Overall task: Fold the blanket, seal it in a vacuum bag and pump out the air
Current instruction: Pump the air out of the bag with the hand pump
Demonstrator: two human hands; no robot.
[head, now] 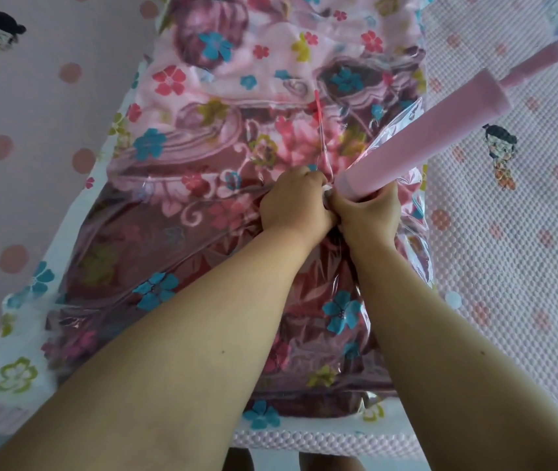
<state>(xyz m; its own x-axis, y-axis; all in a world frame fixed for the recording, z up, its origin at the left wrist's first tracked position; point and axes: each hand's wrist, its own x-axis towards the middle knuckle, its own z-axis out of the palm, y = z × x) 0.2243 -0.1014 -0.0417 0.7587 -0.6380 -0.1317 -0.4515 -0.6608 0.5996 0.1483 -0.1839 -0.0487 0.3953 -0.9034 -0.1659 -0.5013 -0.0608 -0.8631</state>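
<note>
Meanwhile both hands, left and right, clamp the pump base over the bagged blanket.

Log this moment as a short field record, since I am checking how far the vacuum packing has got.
bag: clear plastic vacuum bag, floral blanket inside
pump: pink cylindrical hand pump, tilted, base at the bag's valve
left hand: curled, gripping at the valve
right hand: gripping the pump's base
surface: pink textured mattress
stage: pump being fitted
</note>
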